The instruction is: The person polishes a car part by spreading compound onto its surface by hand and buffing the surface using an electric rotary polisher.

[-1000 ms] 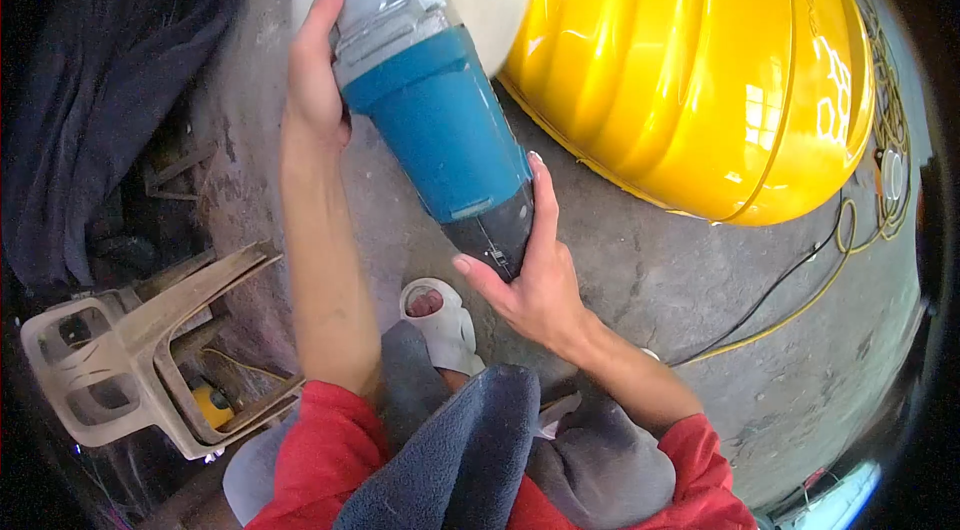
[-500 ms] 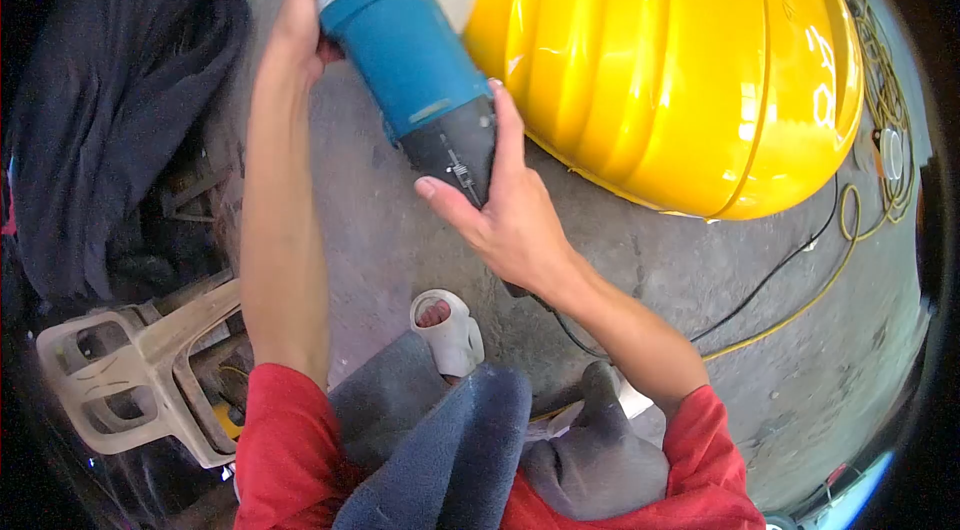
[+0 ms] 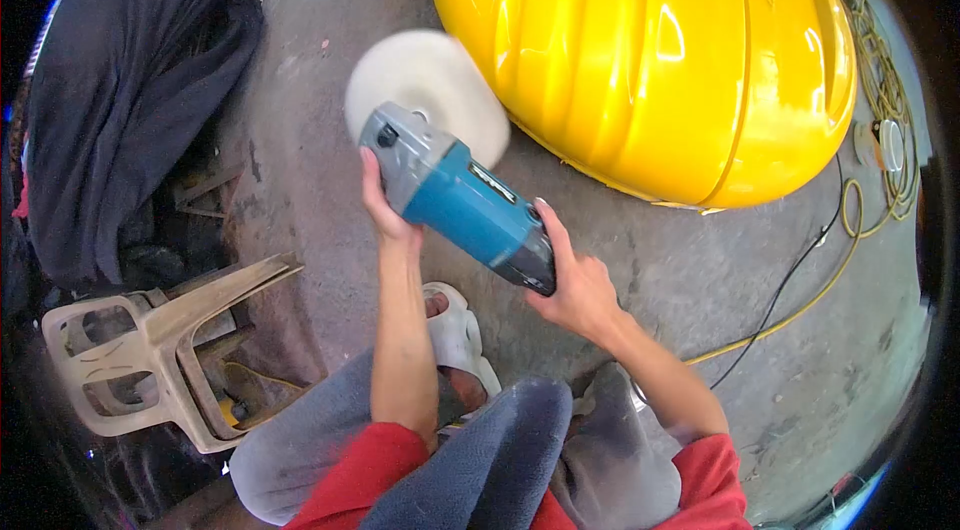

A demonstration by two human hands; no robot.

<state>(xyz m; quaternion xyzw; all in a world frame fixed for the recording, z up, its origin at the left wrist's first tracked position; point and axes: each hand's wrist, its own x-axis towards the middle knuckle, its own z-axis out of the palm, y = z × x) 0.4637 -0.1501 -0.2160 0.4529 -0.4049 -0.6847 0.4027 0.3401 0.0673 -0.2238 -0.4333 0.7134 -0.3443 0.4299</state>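
A teal and black power polisher with a grey metal head is held in both hands above the floor. My left hand grips it near the head, with the thumb along the side. My right hand is wrapped round the black rear handle. At the front sits a round white polishing pad, its edge blurred. The pad's right side comes close to a glossy yellow ribbed shell; whether they touch I cannot tell.
A beige plastic chair lies on the left, below a dark draped cloth. On the concrete floor, a black cord and a yellow hose run at the right, near a small tub.
Both hands have brought the polisher down and nearer to my body. Its head and the whole white pad now show, left of the yellow shell.
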